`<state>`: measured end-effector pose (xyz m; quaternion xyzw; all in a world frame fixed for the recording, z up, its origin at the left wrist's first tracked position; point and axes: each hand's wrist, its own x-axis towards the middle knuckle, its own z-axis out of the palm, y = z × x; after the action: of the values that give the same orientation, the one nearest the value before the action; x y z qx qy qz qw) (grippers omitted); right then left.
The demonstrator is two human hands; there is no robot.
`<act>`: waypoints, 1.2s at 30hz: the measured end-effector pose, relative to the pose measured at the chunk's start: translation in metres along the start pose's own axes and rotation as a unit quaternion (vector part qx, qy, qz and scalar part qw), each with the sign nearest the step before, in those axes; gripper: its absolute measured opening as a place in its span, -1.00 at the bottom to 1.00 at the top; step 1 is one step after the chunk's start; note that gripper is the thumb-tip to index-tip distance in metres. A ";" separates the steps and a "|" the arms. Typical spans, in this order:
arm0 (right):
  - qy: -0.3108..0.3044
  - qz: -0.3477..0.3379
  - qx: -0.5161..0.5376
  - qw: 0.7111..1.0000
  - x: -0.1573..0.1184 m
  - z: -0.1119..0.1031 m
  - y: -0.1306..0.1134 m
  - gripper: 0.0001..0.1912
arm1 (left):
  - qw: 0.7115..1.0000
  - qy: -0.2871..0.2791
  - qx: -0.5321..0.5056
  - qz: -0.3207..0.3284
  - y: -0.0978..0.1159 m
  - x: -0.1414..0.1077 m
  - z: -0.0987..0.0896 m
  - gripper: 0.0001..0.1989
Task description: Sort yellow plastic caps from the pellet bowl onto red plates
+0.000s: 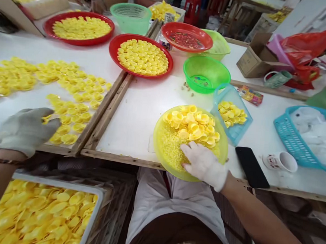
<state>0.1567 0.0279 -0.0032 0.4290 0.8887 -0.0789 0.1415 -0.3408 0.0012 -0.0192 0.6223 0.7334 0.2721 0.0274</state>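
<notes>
On the left table, my left hand [28, 129], in a grey-white glove, has its thumb and fingers curled round a small yellow plastic cup [46, 119]. More shallow yellow cups [77, 108] lie spread beside it. My right hand [204, 163], in a white glove, reaches into a yellow basin [160, 157] at the table's front edge. Its fingers are apart, with their tips at small pale-yellow pellets [172, 145]. Nothing shows held in them. A heap of yellow cups [195, 122] fills the far side of that basin.
Red trays [112, 55] of yellow cups stand farther back. Right of the basin are a blue scoop-like basket [235, 132], a black phone [251, 167] and a mug [280, 161]. A crate [100, 199] of yellow cups sits below left. Another person's hands [97, 6] show at the back.
</notes>
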 end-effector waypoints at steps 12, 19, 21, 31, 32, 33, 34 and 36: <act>0.072 -0.039 0.156 0.984 0.006 0.026 0.030 -0.75 | 0.948 -0.151 -0.027 0.279 0.304 -0.015 0.149 -0.61; 0.085 -0.048 0.208 0.973 -0.011 0.018 0.044 -0.78 | 0.921 -0.183 0.006 0.343 0.280 -0.039 0.134 -0.87; 0.068 -0.051 0.177 0.981 -0.014 0.011 0.041 -0.84 | 0.927 -0.156 -0.006 0.342 0.267 -0.049 0.129 -0.88; -0.008 -0.018 0.012 1.000 0.015 0.016 0.014 -0.68 | 0.955 -0.169 0.013 0.244 0.290 -0.044 0.146 -0.86; -0.005 -0.037 0.027 0.999 0.017 0.017 0.017 -0.70 | 0.958 -0.166 -0.010 0.235 0.289 -0.045 0.145 -0.86; -0.001 -0.054 0.049 0.997 0.018 0.016 0.022 -0.72 | 0.961 -0.163 -0.035 0.222 0.288 -0.046 0.144 -0.84; 0.005 -0.065 0.076 0.995 0.018 0.015 0.027 -0.74 | 0.963 -0.161 -0.057 0.208 0.285 -0.047 0.142 -0.84; 0.028 -0.070 0.135 0.988 0.014 0.010 0.038 -0.77 | 0.967 -0.160 -0.074 0.184 0.279 -0.050 0.139 -0.84</act>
<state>0.1802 0.0587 -0.0182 0.3834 0.9012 -0.1957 0.0511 -0.0263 0.0271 -0.0311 0.7786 0.5698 0.2227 0.1401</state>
